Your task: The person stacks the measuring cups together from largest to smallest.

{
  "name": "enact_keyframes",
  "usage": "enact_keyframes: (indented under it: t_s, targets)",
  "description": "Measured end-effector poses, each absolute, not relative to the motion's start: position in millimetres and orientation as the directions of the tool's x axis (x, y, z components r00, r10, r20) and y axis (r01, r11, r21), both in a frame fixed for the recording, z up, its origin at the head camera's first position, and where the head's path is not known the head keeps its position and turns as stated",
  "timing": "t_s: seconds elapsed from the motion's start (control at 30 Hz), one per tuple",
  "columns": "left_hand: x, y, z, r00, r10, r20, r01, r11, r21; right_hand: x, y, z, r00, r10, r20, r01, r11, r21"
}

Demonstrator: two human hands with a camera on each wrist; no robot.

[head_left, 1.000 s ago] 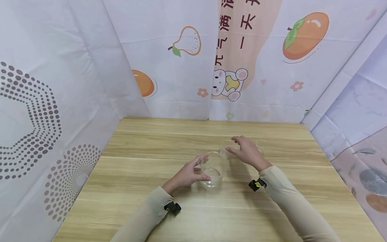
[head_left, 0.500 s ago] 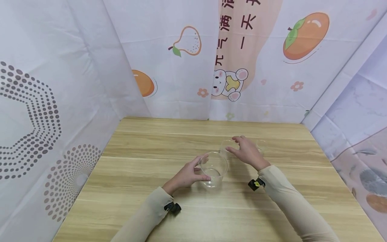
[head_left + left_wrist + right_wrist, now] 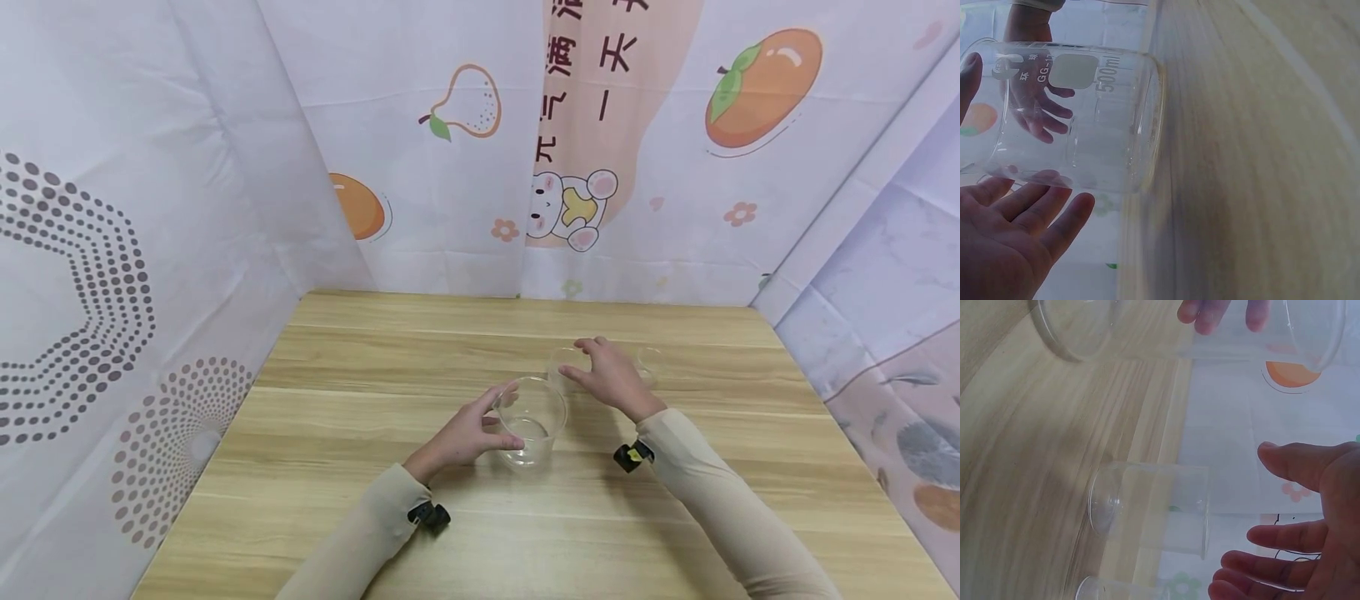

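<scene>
A large clear glass beaker [image 3: 536,421] marked 500ml stands upright on the wooden table. My left hand [image 3: 463,433] holds it from the left, thumb on the near side and fingers round the far side; the printed marking [image 3: 1107,74] shows in the left wrist view. Behind it and to the right is a smaller clear beaker [image 3: 557,367]. My right hand [image 3: 609,375] hovers at its right, thumb and fingers spread apart near the rim. In the right wrist view a gap shows between that smaller beaker [image 3: 1147,509] and the fingertips [image 3: 1259,536].
A third, still smaller beaker [image 3: 649,363] stands behind my right hand, partly hidden by it. The wood-grain table [image 3: 360,350] ends at a printed curtain [image 3: 450,267] at the back, with more cloth at both sides.
My right wrist and forearm have drifted slightly left. The left hand keeps its hold on the large beaker, and the beakers stay in place.
</scene>
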State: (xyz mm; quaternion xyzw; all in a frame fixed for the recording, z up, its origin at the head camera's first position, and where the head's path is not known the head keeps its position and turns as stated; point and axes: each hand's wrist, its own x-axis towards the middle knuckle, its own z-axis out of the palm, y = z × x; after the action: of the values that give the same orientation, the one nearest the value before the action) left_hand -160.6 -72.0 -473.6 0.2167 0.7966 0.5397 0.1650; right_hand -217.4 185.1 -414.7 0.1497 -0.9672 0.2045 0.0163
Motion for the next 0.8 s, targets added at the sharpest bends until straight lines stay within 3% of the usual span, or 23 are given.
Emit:
enact_keyframes:
  t_s: [0.8]
  targets:
    - [-160, -74, -473, -0.849, 0.527, -0.021, 0.172, 0.315, 0.934, -229, 173, -431, -0.965, -0.261, 0.034, -0.253, 0.886, -0.388]
